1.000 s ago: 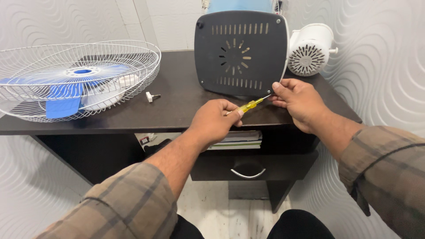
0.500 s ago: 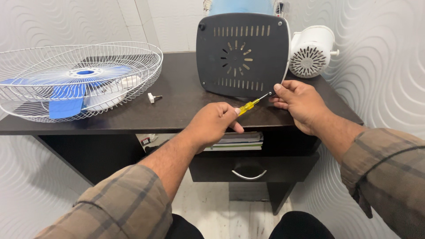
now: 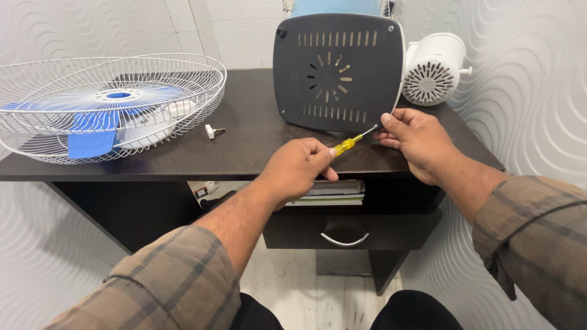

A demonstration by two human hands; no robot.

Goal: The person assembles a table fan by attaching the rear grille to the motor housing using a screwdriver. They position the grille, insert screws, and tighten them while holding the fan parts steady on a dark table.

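A yellow-handled screwdriver (image 3: 347,144) is gripped in the closed fingers of the left hand (image 3: 298,166), its tip set at the lower right corner of a dark vented panel (image 3: 337,71) standing upright on the dark desk (image 3: 244,146). That corner is pinched by the right hand (image 3: 416,142). A white motor housing (image 3: 435,68) is partly hidden behind the panel. To the left, blue blades (image 3: 92,131) are enclosed in a white wire fan guard (image 3: 110,107), cut off at the edge; a small white knob (image 3: 213,131) lies beside it. Books (image 3: 333,194) are shelved underneath
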